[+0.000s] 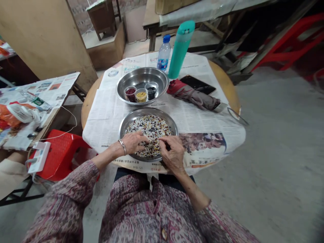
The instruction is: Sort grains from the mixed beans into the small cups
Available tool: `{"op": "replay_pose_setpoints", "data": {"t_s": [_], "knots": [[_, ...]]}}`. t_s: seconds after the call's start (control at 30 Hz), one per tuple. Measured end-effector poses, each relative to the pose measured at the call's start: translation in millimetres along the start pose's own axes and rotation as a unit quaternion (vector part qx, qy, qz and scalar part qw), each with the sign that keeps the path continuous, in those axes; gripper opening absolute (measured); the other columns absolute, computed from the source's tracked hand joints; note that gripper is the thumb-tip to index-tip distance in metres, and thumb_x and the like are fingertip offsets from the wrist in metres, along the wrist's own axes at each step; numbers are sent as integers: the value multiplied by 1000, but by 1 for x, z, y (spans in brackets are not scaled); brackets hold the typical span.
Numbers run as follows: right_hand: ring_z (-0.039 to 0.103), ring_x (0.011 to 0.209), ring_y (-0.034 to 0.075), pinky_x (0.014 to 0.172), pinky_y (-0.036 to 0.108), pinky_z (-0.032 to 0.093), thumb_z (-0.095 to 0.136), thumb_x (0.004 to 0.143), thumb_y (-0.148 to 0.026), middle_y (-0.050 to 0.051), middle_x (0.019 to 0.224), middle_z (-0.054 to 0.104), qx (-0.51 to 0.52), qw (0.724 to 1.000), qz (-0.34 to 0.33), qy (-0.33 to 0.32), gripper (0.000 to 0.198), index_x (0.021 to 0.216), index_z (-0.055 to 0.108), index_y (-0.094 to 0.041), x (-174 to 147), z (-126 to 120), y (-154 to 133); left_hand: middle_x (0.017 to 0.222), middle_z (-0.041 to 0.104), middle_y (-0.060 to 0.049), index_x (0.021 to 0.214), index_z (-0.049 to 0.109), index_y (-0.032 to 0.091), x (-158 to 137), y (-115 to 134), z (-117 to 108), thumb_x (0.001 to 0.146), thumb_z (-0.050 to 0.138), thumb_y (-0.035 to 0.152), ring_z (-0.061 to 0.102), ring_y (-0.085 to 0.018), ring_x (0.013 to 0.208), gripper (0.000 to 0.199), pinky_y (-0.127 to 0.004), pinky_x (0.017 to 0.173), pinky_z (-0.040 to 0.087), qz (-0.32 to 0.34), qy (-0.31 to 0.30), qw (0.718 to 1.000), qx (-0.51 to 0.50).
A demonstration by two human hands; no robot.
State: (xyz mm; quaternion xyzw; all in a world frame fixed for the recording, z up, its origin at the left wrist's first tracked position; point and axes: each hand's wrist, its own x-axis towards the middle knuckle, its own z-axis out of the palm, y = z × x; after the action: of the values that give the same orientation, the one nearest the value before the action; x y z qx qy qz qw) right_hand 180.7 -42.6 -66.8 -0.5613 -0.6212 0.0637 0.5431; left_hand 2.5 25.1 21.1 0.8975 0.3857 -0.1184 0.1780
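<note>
A shallow metal dish (123,125) sits near the table's front edge, full of mixed grains and beans (152,125) in white, black, yellow and dark red. My left hand (133,141), a bracelet at its wrist, rests over the dish's left side with fingers apart, touching the grains. Over the right side, my right hand (174,150) has its thumb and index finger pinched together at the grains; whatever lies between them is too small to make out. Behind stands a larger metal basin (141,75) holding cups of red beans (131,94), yellow beans or kernels (141,97) and black beans (151,92).
Newspaper (101,114) covers the round table. A water bottle (164,54), a teal bottle (181,50), a folded umbrella (194,95) and a dark flat device (198,84) stand or lie beyond the dish. At left are a red stool (63,148) and a power strip (39,157).
</note>
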Motion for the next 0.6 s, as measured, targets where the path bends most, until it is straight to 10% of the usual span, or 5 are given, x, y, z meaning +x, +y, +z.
{"op": "replay_pose_setpoints", "data": {"t_s": [0.27, 0.4, 0.6], "knots": [[61, 82, 20, 81, 37, 48, 55, 88, -18, 4, 82, 70, 7, 1000, 3, -2, 13, 87, 67, -21, 0, 0, 0, 126, 51, -8, 124, 61, 25, 56, -8, 0, 91, 56, 37, 48, -26, 118, 35, -39, 99, 46, -96, 215, 972, 17], [60, 91, 20, 86, 39, 47, 48, 93, -22, 6, 94, 68, 28, 999, 26, 17, 17, 95, 66, -22, 0, 0, -1, 130, 50, -11, 132, 54, 23, 72, -3, -2, 88, 56, 55, 46, -30, 118, 54, -46, 98, 44, -138, 186, 973, 8], [53, 98, 21, 89, 40, 44, 37, 98, -29, 8, 99, 59, 35, 993, 82, 76, 23, 98, 58, -20, -1, -1, -1, 131, 51, -8, 128, 54, 25, 82, 25, 4, 81, 61, 57, 46, -29, 117, 58, -47, 99, 41, 38, 127, 991, 16]]}}
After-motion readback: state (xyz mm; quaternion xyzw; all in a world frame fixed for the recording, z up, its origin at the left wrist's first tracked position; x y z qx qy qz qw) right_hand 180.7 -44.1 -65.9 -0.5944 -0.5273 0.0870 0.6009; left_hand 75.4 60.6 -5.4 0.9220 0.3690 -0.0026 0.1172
